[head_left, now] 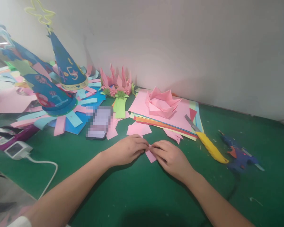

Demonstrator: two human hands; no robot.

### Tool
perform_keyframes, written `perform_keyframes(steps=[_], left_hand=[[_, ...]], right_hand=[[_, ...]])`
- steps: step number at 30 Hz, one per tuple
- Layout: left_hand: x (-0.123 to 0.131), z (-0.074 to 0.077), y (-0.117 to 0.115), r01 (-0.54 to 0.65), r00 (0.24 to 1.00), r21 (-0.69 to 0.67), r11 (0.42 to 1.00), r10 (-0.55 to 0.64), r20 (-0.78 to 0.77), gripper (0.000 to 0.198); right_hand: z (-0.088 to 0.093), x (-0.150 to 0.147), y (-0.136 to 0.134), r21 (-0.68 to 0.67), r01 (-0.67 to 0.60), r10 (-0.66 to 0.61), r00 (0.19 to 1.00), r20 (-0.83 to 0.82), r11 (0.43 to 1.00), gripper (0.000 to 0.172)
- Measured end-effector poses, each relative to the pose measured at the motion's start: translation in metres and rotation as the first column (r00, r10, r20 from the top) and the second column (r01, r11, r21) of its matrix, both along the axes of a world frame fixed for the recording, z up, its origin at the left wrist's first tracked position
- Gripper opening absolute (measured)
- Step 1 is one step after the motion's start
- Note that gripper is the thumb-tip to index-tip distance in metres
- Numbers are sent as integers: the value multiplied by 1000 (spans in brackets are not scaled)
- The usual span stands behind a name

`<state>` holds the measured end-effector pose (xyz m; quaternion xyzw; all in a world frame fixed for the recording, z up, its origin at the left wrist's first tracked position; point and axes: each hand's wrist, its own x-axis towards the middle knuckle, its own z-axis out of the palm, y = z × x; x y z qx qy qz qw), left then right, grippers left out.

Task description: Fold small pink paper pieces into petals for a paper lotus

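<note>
Between my two hands is a small strip of pink paper (150, 156), its lower end pointing toward me over the green table. My left hand (129, 148) pinches its upper end from the left, fingers pressed together. From the right, my right hand (171, 157) grips the same end, and the fingertips of both hands meet there. The fingers partly hide the top of the paper. Just beyond my hands lie loose pink paper pieces (138, 129). A pink folded paper flower (162, 104) sits on a stack of coloured sheets (138, 105) farther back.
At right lie a yellow utility knife (210, 146), blade out, and a blue glue gun (241, 154). Left of centre is a phone (99, 123). Blue cone hats (66, 63), a pink paper crown (115, 83) and a white charger with cable (17, 149) occupy the left side.
</note>
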<state>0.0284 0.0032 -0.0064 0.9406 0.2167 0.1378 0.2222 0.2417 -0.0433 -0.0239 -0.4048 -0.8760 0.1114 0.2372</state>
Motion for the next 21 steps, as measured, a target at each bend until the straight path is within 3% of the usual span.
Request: perform_keyframes(steps=[7,15,21], left_hand=[[8,-2,-5,-59,997,85,995,63,-42,25],[15,-9,-5,-65,998,143,988,66,-1,21],[13,-10,-4,-61,998,149,987,56,41,24]], right_hand=[[-3,0,0,22,17,-17,1000,-14,1000,23],[-5,4,-1,50,137,-130,984,-123,989,21],[-5,2,1,18,95,-95,995,-1,995,27]])
